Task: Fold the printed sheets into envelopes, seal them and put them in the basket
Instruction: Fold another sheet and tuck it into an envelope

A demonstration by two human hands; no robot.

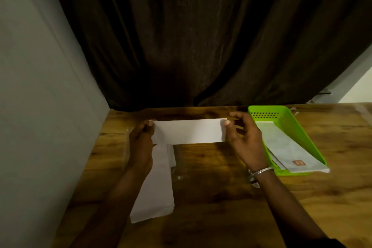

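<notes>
A folded white sheet (189, 131) is held level above the wooden table, long side left to right. My left hand (141, 141) pinches its left end. At the right end, my right hand (244, 137) pinches the top corner between thumb and fingers. A green plastic basket (289, 125) stands just right of my right hand, with white envelopes (287, 147) lying in it, one bearing a small red stamp. A stack of white envelopes or sheets (159, 187) lies on the table under my left forearm.
The wooden table (217, 197) runs to a grey wall on the left and a dark curtain (191, 36) at the back. A clear plastic wrapper (179, 173) lies beside the white stack. A metal bangle (259, 173) is on my right wrist.
</notes>
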